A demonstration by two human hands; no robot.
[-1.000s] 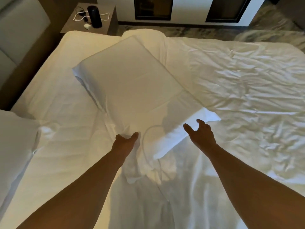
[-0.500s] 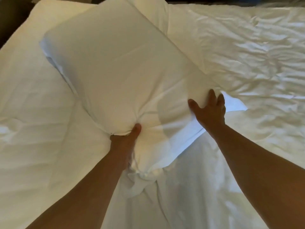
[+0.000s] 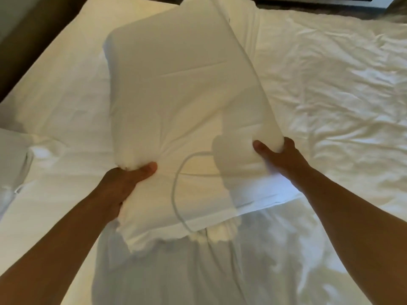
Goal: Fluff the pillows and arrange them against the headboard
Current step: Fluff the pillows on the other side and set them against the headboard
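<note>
A large white pillow is raised off the bed in the middle of the head view, its long side pointing away from me. My left hand grips its near left corner, thumb on top. My right hand grips the near right corner, thumb pressed into the filling. The loose end of the pillowcase hangs below my hands. A second white pillow lies at the left edge, only partly in view. The headboard shows as a dark brown surface at the upper left.
The bed is covered by a crumpled white sheet to the right and a smoother sheet to the left. A thin white cable loops in front of the pillow. A strip of floor and wall shows at the top right.
Both hands went from open above the pillow's near end to gripping its corners. The pillow has come up off the bed and turned more lengthwise to me.
</note>
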